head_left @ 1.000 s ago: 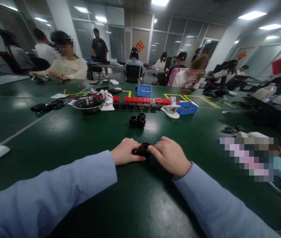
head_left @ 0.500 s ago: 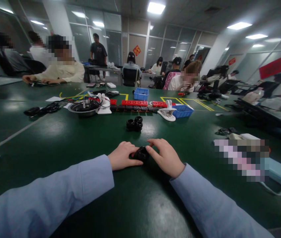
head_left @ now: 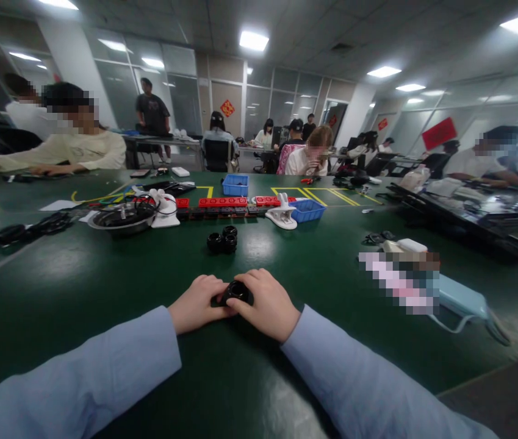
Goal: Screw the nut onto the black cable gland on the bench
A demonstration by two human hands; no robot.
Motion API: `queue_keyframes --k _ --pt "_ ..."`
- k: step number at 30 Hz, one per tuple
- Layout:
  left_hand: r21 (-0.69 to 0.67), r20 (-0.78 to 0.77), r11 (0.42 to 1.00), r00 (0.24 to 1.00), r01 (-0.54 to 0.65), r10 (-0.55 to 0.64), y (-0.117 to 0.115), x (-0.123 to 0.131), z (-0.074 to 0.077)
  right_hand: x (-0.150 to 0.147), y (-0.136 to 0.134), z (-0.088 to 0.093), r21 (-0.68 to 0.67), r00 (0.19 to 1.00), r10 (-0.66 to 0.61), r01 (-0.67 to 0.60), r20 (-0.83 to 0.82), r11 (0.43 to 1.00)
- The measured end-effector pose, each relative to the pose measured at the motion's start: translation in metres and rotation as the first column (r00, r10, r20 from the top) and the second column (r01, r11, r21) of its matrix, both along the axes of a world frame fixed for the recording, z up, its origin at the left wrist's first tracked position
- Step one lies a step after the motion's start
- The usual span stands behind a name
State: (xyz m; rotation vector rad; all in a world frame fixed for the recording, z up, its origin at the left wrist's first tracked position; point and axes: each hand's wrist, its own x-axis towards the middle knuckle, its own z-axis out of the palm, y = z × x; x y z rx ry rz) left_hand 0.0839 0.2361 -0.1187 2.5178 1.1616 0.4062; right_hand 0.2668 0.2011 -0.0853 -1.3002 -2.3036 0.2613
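A shiny black cylindrical part (head_left: pixel 237 291) with a round opening on top stands on the green table between my hands. My left hand (head_left: pixel 201 302) is closed on its left side, thumb in front and fingers behind. From the right, my right hand (head_left: pixel 265 305) curls over the same part, with its thumb at the front and its fingers at the back rim. Its lower portion is partly hidden by my fingers. Just beyond my hands sits a cluster of three similar black parts (head_left: pixel 223 240), touching one another.
Farther back are a metal bowl (head_left: pixel 124 227) of cables, red blocks (head_left: pixel 223 203) in a row, a white clip stand (head_left: pixel 281 214) and blue bins (head_left: pixel 308 210). A light-blue pouch (head_left: pixel 457 297) lies at right. Several people sit around the room.
My right hand has closed in on the black part, its fingers now around the rim. The view has turned right, so everything sits farther left in the picture.
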Motion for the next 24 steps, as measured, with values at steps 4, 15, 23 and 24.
queue_keyframes --k 4,15,23,24 --pt "0.006 -0.009 1.0 1.0 0.003 -0.003 0.001 -0.0011 -0.001 0.0 -0.0009 0.0018 -0.017 1.0 0.005 -0.005 -0.014 1.0" --pt "0.008 -0.009 1.0 1.0 0.003 -0.003 0.0007 -0.0014 -0.0007 0.0004 -0.0005 -0.0004 -0.041 0.999 0.01 -0.012 -0.048 0.999" --pt "-0.001 0.009 1.0 1.0 0.005 -0.005 -0.0007 -0.0007 0.002 0.0008 0.001 0.0002 -0.06 0.999 0.0 -0.003 -0.05 0.998" --pt "-0.001 0.012 1.0 1.0 0.001 -0.001 -0.0007 -0.0006 0.0023 0.0009 0.001 0.0004 -0.061 0.999 -0.003 0.0 -0.053 0.998"
